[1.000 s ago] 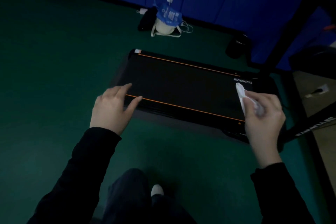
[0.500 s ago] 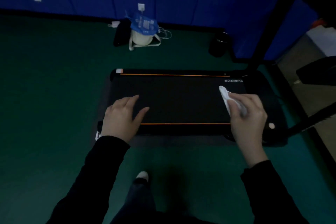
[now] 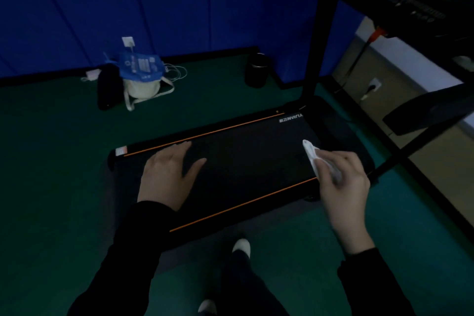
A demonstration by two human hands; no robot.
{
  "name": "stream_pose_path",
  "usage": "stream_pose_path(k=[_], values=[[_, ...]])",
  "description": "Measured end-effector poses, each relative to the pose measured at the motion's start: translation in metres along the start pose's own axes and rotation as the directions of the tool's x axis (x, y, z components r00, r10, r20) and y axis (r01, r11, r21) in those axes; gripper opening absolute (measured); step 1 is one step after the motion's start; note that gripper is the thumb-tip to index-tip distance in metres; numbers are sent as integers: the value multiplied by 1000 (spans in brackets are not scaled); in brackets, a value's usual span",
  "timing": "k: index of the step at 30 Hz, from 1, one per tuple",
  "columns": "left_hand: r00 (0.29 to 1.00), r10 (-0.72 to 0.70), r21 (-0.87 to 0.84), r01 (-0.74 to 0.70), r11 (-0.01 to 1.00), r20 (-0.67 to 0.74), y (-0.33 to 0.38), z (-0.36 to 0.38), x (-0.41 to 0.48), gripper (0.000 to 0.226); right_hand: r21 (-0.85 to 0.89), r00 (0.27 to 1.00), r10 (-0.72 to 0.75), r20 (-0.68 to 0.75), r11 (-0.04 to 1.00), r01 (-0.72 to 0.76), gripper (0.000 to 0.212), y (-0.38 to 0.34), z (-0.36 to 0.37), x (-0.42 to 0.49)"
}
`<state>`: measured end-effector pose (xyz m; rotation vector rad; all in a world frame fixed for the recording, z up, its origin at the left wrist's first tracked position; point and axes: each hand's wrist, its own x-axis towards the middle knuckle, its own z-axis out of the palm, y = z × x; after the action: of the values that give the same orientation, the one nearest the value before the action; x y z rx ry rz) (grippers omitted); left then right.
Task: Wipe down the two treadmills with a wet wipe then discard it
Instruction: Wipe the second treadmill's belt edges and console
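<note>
Green floor carries a black treadmill point(image 3: 243, 161) with orange stripes; right hand point(image 3: 341, 182) pinches a white wet wipe point(image 3: 311, 155) over its right end, left hand point(image 3: 166, 177) spread open, empty.

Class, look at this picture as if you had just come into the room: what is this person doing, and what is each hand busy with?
A person bends over a low black treadmill on a green floor. The right hand has a white wet wipe in its grip, held above the belt near the logo end. The left hand is open and empty, spread above the other end of the belt. Whether either hand touches the belt is hard to tell. A white bag lies by the blue wall.
</note>
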<state>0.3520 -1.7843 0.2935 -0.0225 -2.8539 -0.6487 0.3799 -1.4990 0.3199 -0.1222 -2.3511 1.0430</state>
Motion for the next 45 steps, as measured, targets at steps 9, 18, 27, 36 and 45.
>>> stream_pose_path(k=[9,18,27,36,45], values=[[995,98,-4,-98,995,20,53,45,127,49,-11,996,-8,-90,1000,7,15,45,27,111],[987,158,24,-158,987,36,102,69,202,49,-2,992,-3,-122,1000,3,15,81,32,187],[965,250,15,-252,968,74,133,93,277,62,16,980,106,-167,994,-104,15,114,43,237],[935,329,-34,-328,944,133,148,139,400,62,-33,956,181,-231,980,-194,16,144,82,313],[886,410,-137,-388,912,219,183,156,582,60,-87,922,246,-299,955,-283,17,132,130,459]])
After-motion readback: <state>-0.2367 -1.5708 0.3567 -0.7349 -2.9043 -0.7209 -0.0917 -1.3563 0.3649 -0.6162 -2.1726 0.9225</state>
